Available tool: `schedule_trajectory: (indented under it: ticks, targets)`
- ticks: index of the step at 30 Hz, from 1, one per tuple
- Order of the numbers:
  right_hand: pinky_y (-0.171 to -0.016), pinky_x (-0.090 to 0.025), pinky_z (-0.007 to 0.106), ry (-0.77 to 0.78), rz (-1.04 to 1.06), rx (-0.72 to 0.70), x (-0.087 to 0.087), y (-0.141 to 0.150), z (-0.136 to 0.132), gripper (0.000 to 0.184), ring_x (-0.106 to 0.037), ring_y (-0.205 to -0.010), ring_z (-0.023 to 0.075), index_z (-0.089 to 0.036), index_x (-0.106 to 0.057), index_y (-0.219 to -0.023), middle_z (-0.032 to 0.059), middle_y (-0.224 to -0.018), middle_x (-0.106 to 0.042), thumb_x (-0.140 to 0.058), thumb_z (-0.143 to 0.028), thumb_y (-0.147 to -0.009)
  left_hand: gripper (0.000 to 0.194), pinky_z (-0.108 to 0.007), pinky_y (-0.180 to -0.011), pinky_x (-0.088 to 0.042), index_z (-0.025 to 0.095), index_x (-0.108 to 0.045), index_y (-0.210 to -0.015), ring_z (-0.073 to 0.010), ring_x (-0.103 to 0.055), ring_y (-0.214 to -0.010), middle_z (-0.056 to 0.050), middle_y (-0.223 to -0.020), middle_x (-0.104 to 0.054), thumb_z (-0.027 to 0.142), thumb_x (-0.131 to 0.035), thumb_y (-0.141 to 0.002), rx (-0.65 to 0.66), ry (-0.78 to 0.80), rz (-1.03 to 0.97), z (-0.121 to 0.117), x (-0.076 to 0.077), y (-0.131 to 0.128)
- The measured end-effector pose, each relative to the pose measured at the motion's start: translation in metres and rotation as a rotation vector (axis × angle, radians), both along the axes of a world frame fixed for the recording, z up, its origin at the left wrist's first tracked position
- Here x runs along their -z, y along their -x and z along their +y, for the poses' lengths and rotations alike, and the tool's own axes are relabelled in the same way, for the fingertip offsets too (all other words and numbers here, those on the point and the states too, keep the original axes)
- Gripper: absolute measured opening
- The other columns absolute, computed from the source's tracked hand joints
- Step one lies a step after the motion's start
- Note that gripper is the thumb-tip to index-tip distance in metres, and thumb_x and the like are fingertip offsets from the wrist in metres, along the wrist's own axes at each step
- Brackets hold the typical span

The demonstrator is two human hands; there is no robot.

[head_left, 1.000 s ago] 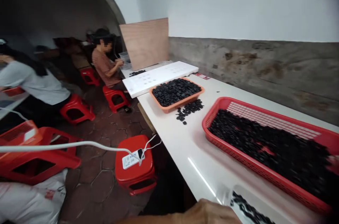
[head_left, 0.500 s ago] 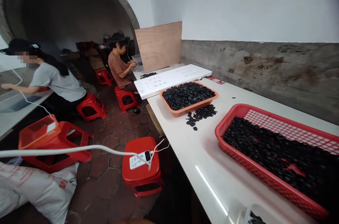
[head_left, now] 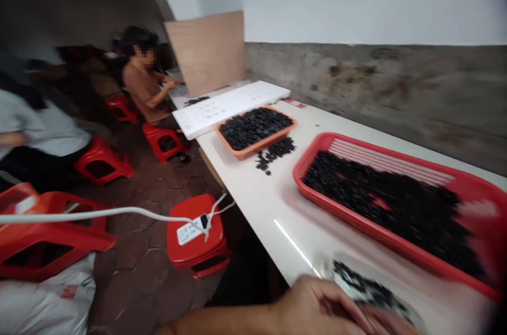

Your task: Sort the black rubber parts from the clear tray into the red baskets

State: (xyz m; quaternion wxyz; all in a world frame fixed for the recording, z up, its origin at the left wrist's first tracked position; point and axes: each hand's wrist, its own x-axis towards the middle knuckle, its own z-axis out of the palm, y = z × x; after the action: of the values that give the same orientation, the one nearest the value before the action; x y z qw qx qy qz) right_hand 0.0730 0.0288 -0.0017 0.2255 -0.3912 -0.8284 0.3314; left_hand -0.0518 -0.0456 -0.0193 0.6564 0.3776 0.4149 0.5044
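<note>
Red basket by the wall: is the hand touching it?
No, the hand lies over the clear plastic bag of black pieces, apart from the red basket.

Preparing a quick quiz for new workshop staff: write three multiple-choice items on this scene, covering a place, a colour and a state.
1. Where is the hand?
A) On the wooden board
B) On a clear bag of black rings
C) On the floor

2. What colour is the stool under the power strip?
A) Blue
B) Green
C) Red

3. What state is the red basket in?
A) Heaped with black rings
B) Upside down
C) Empty

Answers:
1. B, the fingers lie over the bag.
2. C, its seat and legs show red.
3. A, black rings fill most of it.
</note>
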Motion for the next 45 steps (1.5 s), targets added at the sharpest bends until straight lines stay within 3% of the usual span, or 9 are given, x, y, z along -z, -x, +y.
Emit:
schedule_trajectory:
  ticks: [2,4,5,7,9,15,25,38,45]
  targets:
    - [-0.061,-0.056,0.039,0.048,-0.093,0.016,0.000,-0.020,0.000,0.023,-0.071,-0.076,0.0272,-0.036,-0.073,-0.087,0.0045,-0.078,-0.071,-0.054,-0.049,-0.084,0.047,-0.032,-0.074,-0.056,0.012,-0.076,-0.080,-0.0188,-0.069,-0.068,-0.005,-0.071,-0.070,0.051,-0.089,-0.056,-0.099,0.128,-0.116,-0.003,-0.010,0.001]
    - [-0.072,-0.054,0.034,0.102,-0.206,0.045,-0.001,-0.034,0.000,0.026,-0.070,-0.080,0.0224,-0.027,-0.072,-0.084,0.0053,-0.086,-0.071,-0.048,-0.034,-0.091,0.033,-0.025,-0.071,-0.052,0.013,-0.074,-0.079,-0.0139,-0.065,-0.067,-0.004,-0.074,-0.070,0.036,-0.088,-0.062,-0.143,0.173,-0.106,-0.002,-0.019,0.006]
    - [-0.070,-0.051,0.031,0.100,-0.391,0.045,-0.002,-0.039,0.001,0.031,-0.070,-0.079,0.0214,-0.023,-0.071,-0.081,0.0065,-0.084,-0.069,-0.043,-0.025,-0.093,0.027,-0.023,-0.070,-0.051,0.013,-0.074,-0.081,-0.0128,-0.064,-0.067,-0.003,-0.076,-0.070,0.032,-0.086,-0.065,-0.125,0.195,-0.105,0.000,-0.021,0.010]
    - [-0.066,-0.045,0.027,0.033,-0.675,0.204,-0.004,-0.045,0.003,0.032,-0.068,-0.083,0.0205,-0.018,-0.071,-0.092,0.0091,-0.092,-0.068,-0.039,-0.014,-0.094,0.020,-0.022,-0.071,-0.050,0.014,-0.073,-0.083,-0.0119,-0.064,-0.068,-0.003,-0.080,-0.071,0.027,-0.081,-0.070,-0.081,0.203,-0.096,0.004,-0.023,0.016]
    - [-0.064,-0.040,0.025,0.009,-0.773,0.294,-0.009,-0.047,0.005,0.033,-0.068,-0.083,0.0190,-0.019,-0.070,-0.102,0.0080,-0.097,-0.068,-0.039,-0.011,-0.096,0.018,-0.023,-0.073,-0.049,0.015,-0.072,-0.086,-0.0123,-0.064,-0.070,-0.003,-0.084,-0.071,0.026,-0.078,-0.073,-0.045,0.199,-0.085,0.006,-0.020,0.021]
    - [-0.065,-0.038,0.024,0.016,-0.742,0.212,-0.014,-0.042,0.006,0.033,-0.066,-0.083,0.0168,-0.022,-0.070,-0.108,0.0058,-0.099,-0.066,-0.040,-0.013,-0.098,0.019,-0.024,-0.074,-0.049,0.015,-0.074,-0.088,-0.0142,-0.064,-0.073,-0.003,-0.082,-0.071,0.030,-0.078,-0.076,0.003,0.214,0.000,0.006,-0.009,0.025]
    - [-0.063,-0.037,0.026,0.017,-0.763,0.126,0.007,-0.022,0.015,0.025,-0.066,-0.075,0.0186,-0.014,-0.069,-0.088,0.0100,-0.094,-0.066,-0.045,-0.011,-0.094,0.021,-0.024,-0.072,-0.048,0.016,-0.073,-0.089,-0.0158,-0.064,-0.074,-0.003,-0.077,-0.071,0.032,-0.077,-0.077,0.073,0.184,0.060,0.008,-0.005,0.028]
    - [-0.079,-0.043,0.022,0.022,-0.567,0.134,-0.009,-0.038,0.012,0.025,-0.066,-0.094,0.0167,-0.021,-0.068,-0.111,0.0052,-0.103,-0.070,-0.046,-0.021,-0.100,0.021,-0.023,-0.073,-0.048,0.016,-0.073,-0.088,-0.0138,-0.064,-0.073,-0.001,-0.078,-0.069,0.034,-0.077,-0.079,0.059,0.180,0.038,0.009,-0.007,0.027]
    - [-0.068,-0.042,0.026,-0.008,-0.613,0.146,0.008,-0.021,0.019,0.021,-0.067,-0.076,0.0197,-0.014,-0.069,-0.091,0.0090,-0.091,-0.067,-0.048,-0.012,-0.094,0.020,-0.021,-0.073,-0.047,0.016,-0.073,-0.088,-0.0128,-0.063,-0.073,-0.001,-0.076,-0.070,0.033,-0.078,-0.079,0.073,0.184,0.032,0.006,-0.006,0.024]
